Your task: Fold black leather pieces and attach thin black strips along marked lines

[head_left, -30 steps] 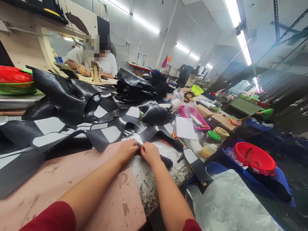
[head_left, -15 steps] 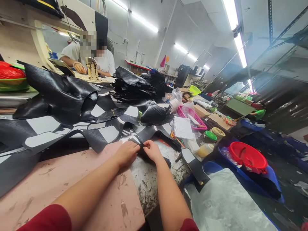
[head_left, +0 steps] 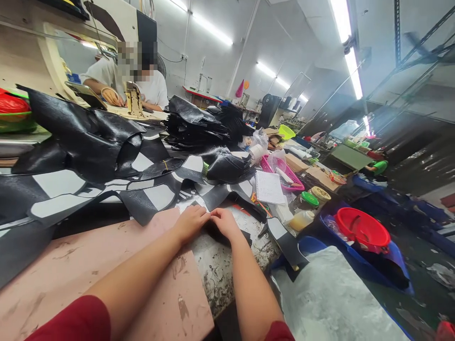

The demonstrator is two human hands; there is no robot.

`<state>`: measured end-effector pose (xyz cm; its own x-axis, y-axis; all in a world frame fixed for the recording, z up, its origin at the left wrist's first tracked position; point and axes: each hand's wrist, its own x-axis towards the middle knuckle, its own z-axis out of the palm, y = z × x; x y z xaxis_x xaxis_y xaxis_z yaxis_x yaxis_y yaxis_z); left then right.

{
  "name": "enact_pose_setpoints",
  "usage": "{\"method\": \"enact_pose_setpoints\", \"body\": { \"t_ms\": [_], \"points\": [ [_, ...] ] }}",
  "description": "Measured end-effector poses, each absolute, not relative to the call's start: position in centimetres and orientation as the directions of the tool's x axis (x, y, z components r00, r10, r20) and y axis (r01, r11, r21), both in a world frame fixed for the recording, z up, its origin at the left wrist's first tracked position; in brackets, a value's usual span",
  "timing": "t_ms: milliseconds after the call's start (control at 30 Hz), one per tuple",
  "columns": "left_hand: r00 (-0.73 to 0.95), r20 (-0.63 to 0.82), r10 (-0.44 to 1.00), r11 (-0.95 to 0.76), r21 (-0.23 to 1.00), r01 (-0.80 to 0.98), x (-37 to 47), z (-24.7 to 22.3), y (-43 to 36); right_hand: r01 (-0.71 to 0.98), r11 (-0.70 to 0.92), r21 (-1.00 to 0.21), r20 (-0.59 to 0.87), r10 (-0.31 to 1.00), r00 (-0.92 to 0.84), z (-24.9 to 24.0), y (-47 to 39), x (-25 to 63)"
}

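Observation:
My left hand point(head_left: 193, 223) and my right hand point(head_left: 224, 224) meet at the fingertips over the worn metal worktop. Both are closed, pinching a black leather piece point(head_left: 215, 233) whose dark part shows below the fingers; its pinched edge is mostly hidden. More dark material point(head_left: 246, 237) pokes out to the right of my right wrist. Just beyond my fingers lie black leather panels with white backing patches point(head_left: 159, 196). My left forearm crosses a pink board point(head_left: 142, 265).
Piled black leather point(head_left: 195, 123) stands behind. At right are a notebook point(head_left: 269, 186), a pink basket point(head_left: 297, 184), jars point(head_left: 310, 199) and a red basin point(head_left: 362, 229) in a blue tub. A co-worker point(head_left: 156, 90) sits at a sewing machine point(head_left: 134, 99).
My fingertips have come closer together, and the black piece between them shows less. The view has shifted slightly.

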<state>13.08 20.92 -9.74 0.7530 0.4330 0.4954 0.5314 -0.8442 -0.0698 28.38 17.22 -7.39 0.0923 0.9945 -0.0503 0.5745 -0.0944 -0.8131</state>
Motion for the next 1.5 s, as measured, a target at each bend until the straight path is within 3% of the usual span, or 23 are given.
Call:
{"method": "enact_pose_setpoints", "body": {
  "t_ms": [333, 567, 767, 967, 1233, 1500],
  "points": [
    [0.746, 0.501, 0.438, -0.846, -0.050, 0.531, 13.1, -10.0, 21.3, 0.653, -0.133, -0.746, -0.010, 0.982, 0.188, -8.0, 17.7, 27.6],
    [0.744, 0.504, 0.440, -0.843, -0.054, 0.535, 13.0, -10.0, 21.3, 0.699, -0.033, -0.714, 0.032, 0.996, 0.080, -7.2, 17.3, 27.9],
    [0.748, 0.498, 0.439, -0.848, -0.046, 0.528, 13.0, -9.9, 21.3, 0.713, -0.038, -0.700, 0.109, 0.981, 0.159, -7.4, 17.1, 27.7],
    [0.750, 0.491, 0.443, -0.846, -0.049, 0.531, 13.1, -9.8, 21.3, 0.640, -0.123, -0.759, 0.110, 0.944, 0.312, -8.8, 17.8, 28.1],
    [0.753, 0.481, 0.449, -0.837, -0.068, 0.543, 13.2, -9.8, 21.4, 0.512, -0.109, -0.852, 0.053, 0.955, 0.291, -9.0, 18.9, 28.6],
    [0.734, 0.487, 0.473, -0.826, -0.046, 0.562, 13.2, -9.8, 21.6, 0.281, -0.052, -0.958, 0.160, 0.718, 0.678, -9.1, 18.2, 33.9]
  ]
}}
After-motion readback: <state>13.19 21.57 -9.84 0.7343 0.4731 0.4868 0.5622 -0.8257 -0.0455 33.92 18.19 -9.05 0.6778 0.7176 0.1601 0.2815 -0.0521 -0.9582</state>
